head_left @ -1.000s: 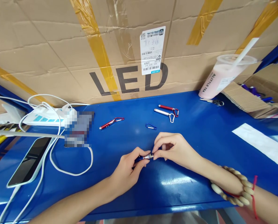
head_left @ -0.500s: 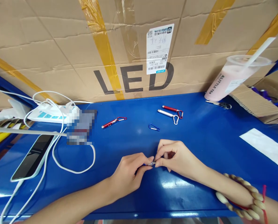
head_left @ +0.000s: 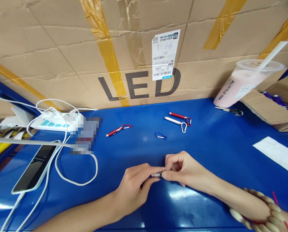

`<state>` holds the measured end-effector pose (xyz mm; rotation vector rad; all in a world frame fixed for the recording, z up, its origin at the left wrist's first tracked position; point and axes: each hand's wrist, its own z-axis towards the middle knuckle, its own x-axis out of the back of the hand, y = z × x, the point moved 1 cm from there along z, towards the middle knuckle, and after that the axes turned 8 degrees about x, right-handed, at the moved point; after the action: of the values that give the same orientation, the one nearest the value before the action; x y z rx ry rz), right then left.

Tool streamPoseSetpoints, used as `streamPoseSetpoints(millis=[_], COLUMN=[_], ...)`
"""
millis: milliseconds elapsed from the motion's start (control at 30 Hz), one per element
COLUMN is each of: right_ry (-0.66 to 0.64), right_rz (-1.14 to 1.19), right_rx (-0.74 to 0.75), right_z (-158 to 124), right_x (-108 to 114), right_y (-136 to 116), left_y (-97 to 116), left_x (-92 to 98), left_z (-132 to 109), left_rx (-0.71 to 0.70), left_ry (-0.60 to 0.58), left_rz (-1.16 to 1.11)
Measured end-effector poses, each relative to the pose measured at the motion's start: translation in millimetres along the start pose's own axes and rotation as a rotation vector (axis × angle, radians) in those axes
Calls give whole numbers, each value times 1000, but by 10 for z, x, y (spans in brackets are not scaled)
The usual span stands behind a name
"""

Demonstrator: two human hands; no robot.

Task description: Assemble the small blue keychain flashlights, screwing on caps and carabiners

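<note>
Between my two hands is a small blue keychain flashlight (head_left: pixel 156 175), its slim body mostly covered by fingers. My left hand (head_left: pixel 137 182) is closed around the body, thumb below and fingers above. The fingertips of my right hand (head_left: pixel 181 167) pinch its right end, where a short dark section shows; what else they hold is hidden. A loose blue carabiner (head_left: pixel 161 135) lies on the table beyond my hands. Farther back rest a silver flashlight (head_left: pixel 173 120) and a red flashlight (head_left: pixel 179 115), each with a carabiner clip. Another red flashlight (head_left: pixel 114 131) with a clip is at left.
A blue table (head_left: pixel 124 148) backs onto a large cardboard box (head_left: pixel 68 58). On the left are a power strip (head_left: pixel 53 122), white cables and a phone (head_left: pixel 36 167). A tilted drink cup (head_left: pixel 243 82), keys (head_left: pixel 229 111), an open carton (head_left: pixel 267 108) and white paper (head_left: pixel 276 154) are at right.
My hands have drawn closer together at the flashlight's end. The thin metal piece and coils seen between my fingertips are now covered, and a dark section shows. The view has shifted slightly upward.
</note>
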<state>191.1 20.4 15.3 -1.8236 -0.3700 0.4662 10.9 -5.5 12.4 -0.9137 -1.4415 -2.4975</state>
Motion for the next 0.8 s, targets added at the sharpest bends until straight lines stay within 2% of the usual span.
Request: streamPoseSetpoints(millis=[100, 233, 367, 467, 600, 800], right_ry=[3, 92, 176, 191, 184, 178], right_rz=[-44, -251, -416, -491, -559, -658], right_rx=[50, 330, 535, 671, 809, 876], right_z=[-9, -44, -58, -49, -37, -28], right_x=[-5, -15, 2, 29, 48, 69], right_y=[-19, -95, -116, -94, -62, -21], left_y=[38, 81, 76, 53, 28, 7], left_x=[16, 28, 42, 50, 31, -14], left_z=[8, 22, 39, 54, 49, 21], left_rx=[78, 248, 331, 327, 255, 224], left_ry=[11, -30, -41, -19, -5, -58], left_rz=[-66, -164, -162, -135, -105, -34])
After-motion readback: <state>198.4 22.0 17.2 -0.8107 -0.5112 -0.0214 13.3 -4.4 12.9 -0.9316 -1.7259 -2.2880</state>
